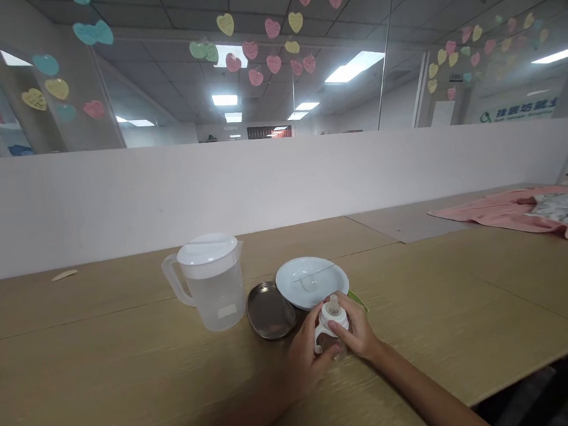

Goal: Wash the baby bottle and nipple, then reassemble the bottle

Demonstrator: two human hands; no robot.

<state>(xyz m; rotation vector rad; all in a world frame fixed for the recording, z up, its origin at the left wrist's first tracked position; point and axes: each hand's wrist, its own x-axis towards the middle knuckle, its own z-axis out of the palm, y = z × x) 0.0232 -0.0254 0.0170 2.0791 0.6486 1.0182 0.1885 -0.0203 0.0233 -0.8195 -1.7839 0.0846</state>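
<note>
Between my two hands, near the middle of the table, is a baby bottle point(335, 315) with a white collar, a clear nipple on top and a white side handle. My left hand point(308, 350) wraps its left side, the thumb across the lower front. My right hand point(358, 326) grips it from the right, thumb on the white collar. Just behind lies a white bowl point(290, 276) with a clear piece point(309, 283) and a thin stick-like item in it. Left of the bowl sits an oval metal tray point(268, 316). Something green point(358, 301) shows partly behind my right hand.
A clear plastic pitcher point(219, 293) with a white lid stands left of the tray. A flat pale piece point(63, 275) lies far left. Pink cloth point(495, 213) with a patterned cloth point(567, 209) covers the far right. A white wall point(261, 182) with glass above closes off the back.
</note>
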